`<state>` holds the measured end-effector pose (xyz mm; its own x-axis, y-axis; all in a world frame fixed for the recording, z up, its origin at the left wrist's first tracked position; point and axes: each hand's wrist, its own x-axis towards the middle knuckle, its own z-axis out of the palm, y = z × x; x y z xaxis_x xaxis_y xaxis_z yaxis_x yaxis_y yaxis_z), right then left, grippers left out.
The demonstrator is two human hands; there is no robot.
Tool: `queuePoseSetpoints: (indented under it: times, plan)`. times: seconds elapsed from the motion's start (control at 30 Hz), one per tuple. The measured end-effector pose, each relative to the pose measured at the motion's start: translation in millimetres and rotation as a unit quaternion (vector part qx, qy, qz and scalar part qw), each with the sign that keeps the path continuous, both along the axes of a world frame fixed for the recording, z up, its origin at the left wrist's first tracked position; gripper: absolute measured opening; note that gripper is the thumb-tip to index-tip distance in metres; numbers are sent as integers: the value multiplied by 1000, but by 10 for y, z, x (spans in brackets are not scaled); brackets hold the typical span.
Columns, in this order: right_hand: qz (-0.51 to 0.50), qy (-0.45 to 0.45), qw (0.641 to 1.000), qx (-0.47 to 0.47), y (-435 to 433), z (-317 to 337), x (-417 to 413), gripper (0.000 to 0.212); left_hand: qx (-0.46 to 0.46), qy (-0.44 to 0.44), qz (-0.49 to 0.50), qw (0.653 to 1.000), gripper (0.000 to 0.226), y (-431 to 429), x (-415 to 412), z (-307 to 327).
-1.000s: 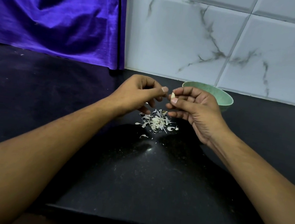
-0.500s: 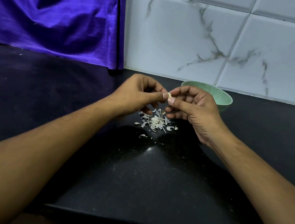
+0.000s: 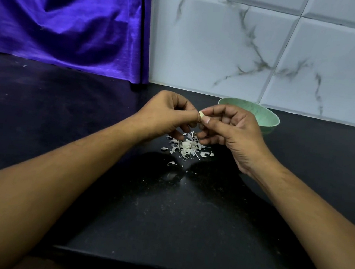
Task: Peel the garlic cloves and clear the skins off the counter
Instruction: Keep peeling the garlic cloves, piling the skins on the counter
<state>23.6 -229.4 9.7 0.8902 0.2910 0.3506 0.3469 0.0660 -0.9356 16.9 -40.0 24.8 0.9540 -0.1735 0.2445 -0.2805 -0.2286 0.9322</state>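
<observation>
**Both hands pinch one garlic clove above the heap of skins**

The fingers point(image 3: 206, 120) of both hands meet tip to tip, narrow and curled, around a small pale garlic clove point(image 3: 201, 114). The left hand point(image 3: 165, 116) pinches the clove from its side with thumb and forefinger, and the right hand point(image 3: 232, 130) pinches it from the other side with its thumb pressed close against it. Only the top of the clove shows between the fingertips; how much skin is left on it is too small to tell. The remaining fingers of each hand are folded under, towards the palm, and hold nothing that can be seen.

Directly below the fingers, on the black desk point(image 3: 162, 210), lies a loose heap of garlic skins point(image 3: 187, 148), whitish curls and slivers. The lowest fingers of both hands hang just over the far edge of the heap. A single stray skin point(image 3: 172, 163) lies apart from the heap, on the nearer side of it, with a few tiny flecks beside it.

Behind the right hand's fingers and partly hidden by that hand stands a pale green bowl point(image 3: 268, 118); its contents cannot be seen. Both bare forearms reach in from the near corners and converge at the clove.

Farther out, beyond the fingers, a white marbled tile wall point(image 3: 227, 46) rises from the back of the desk, and a shiny purple cloth point(image 3: 63, 15) hangs down to the desk beyond the left hand.
</observation>
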Motion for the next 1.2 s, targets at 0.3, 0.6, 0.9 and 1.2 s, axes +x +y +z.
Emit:
queuePoseSetpoints:
  times: [0.3,0.6,0.9,1.2]
  plan:
    - [-2,7,1000,-9,-20,21,-2,9,-28,10,-17,999,7,-12,0,-17]
    - [-31,-38,998,-41,-19,-5,25,11,-36,10,-10,999,23,13,20,-26]
    - [-50,-51,996,-52,-15,-20,37,14,-35,12,-4,999,9,-4,-11,-15]
    - [-31,-30,999,-33,-4,-7,20,10,-40,-1,22,999,18,-61,-24,-30]
